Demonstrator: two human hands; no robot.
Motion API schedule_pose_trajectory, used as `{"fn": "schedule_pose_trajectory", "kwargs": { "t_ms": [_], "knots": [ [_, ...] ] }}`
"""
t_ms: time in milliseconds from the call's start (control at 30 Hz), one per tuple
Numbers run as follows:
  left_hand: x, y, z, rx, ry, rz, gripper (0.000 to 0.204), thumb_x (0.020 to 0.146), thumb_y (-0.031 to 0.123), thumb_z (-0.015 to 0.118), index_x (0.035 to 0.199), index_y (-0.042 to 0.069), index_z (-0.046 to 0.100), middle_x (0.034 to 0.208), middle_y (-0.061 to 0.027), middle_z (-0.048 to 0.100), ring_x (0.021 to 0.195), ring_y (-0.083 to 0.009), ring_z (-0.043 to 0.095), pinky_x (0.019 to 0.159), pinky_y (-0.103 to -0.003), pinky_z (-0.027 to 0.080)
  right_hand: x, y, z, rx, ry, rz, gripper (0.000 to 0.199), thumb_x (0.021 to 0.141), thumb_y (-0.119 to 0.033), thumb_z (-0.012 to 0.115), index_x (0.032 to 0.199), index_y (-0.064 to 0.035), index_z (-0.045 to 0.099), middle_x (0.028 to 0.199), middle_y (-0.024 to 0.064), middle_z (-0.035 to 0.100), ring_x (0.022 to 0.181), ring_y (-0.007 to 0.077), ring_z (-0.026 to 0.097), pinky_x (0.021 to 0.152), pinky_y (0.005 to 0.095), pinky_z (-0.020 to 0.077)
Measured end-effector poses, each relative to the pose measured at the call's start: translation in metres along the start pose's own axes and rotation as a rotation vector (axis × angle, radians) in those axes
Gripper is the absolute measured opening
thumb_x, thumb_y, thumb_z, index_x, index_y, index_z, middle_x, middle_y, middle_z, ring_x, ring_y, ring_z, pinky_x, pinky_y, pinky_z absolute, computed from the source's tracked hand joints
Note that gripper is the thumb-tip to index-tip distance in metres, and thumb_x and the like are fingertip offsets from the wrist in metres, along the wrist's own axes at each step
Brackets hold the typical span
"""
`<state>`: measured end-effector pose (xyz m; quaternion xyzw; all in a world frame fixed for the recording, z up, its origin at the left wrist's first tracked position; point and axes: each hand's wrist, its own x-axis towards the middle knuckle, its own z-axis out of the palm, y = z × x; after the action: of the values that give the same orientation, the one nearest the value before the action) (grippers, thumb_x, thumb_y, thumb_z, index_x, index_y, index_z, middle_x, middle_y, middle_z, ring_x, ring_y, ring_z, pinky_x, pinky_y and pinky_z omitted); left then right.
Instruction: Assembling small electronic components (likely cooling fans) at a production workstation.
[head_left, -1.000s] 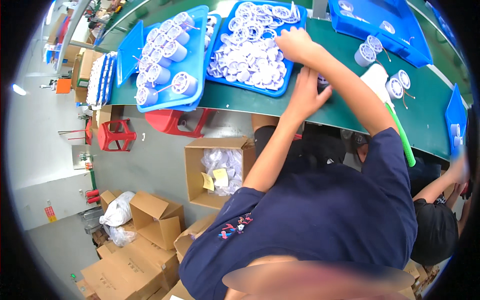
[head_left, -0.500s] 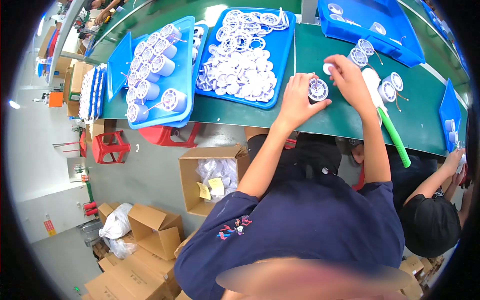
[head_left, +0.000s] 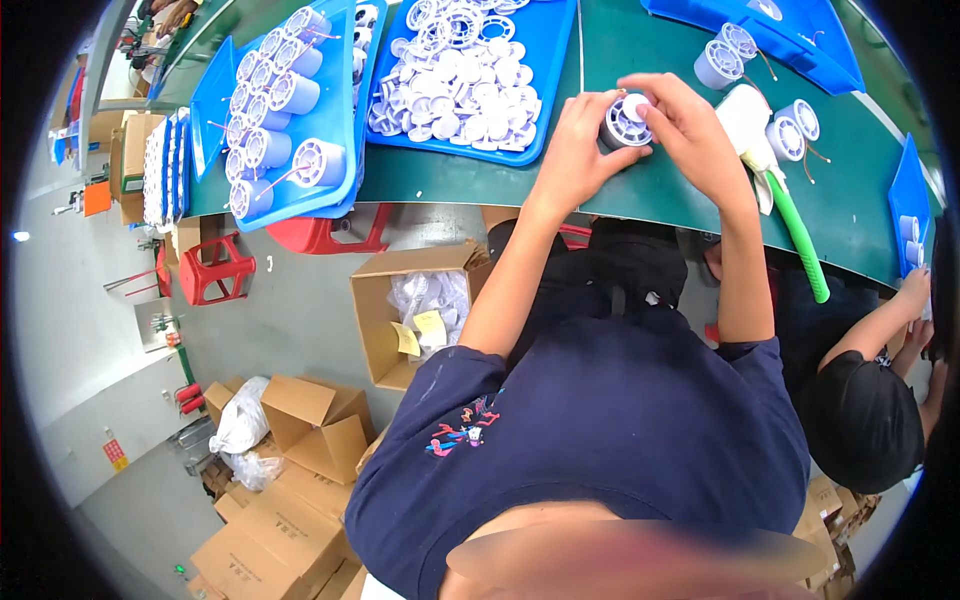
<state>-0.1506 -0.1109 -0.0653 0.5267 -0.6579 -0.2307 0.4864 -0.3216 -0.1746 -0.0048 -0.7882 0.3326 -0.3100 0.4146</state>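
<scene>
My left hand is wrapped round a white cylindrical housing with a spoked round top, standing on the green table. Between the fingertips of my right hand is a small white round cap, at the housing's spoked face; whether it is seated there I cannot tell. Right of my hands lies a mallet with a white head and a green handle. Beyond and beside it stand several similar housings with thin wires. Loose caps and spoked rings fill a blue tray to the left.
A blue tray of wired housings is further left. Another blue bin stands at the far right. Below the table edge are a cardboard box and red stools. A co-worker in black sits at the right.
My right hand has brought the white cap leftward onto the housing's top face, where before it was held apart. The whole view has shifted, with the table now higher in it.
</scene>
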Motion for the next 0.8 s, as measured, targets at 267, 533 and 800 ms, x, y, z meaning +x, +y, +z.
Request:
{"fn": "schedule_pose_trajectory", "kwargs": {
  "t_ms": [267,533,800],
  "knots": [
    [-0.001,-0.005,0.004,0.111,0.119,0.020,0.062,0.074,0.014,0.088,0.129,0.002,0.061,0.120,-0.0180,0.065,0.111,-0.0384,0.060,0.097,-0.046,0.049,-0.009,-0.001,0.014,0.048,0.098,0.140,0.017,0.100,-0.006,0.064,0.115,0.0003,0.069,0.104,0.0123,0.063,0.077,0.0190,0.064,0.069,0.0329,0.0526],
    [0.000,-0.003,0.002,0.138,0.140,0.041,0.059,0.073,0.016,0.089,0.125,0.005,0.064,0.117,-0.0174,0.063,0.108,-0.0379,0.060,0.095,-0.046,0.050,-0.027,-0.005,0.025,-0.202,0.193,-0.064,0.028,0.094,-0.002,0.072,0.122,-0.0024,0.069,0.110,0.0120,0.063,0.079,0.0179,0.064,0.070,0.0316,0.0525],
    [0.000,-0.001,0.003,0.137,0.152,0.019,0.058,0.072,0.021,0.091,0.123,0.005,0.066,0.114,-0.0174,0.064,0.105,-0.0374,0.060,0.091,-0.046,0.051,-0.034,0.010,0.027,0.095,0.311,0.165,0.022,0.096,-0.004,0.071,0.117,-0.0005,0.071,0.109,0.0068,0.069,0.073,0.0093,0.061,0.069,0.0261,0.0509]
  ]
}}
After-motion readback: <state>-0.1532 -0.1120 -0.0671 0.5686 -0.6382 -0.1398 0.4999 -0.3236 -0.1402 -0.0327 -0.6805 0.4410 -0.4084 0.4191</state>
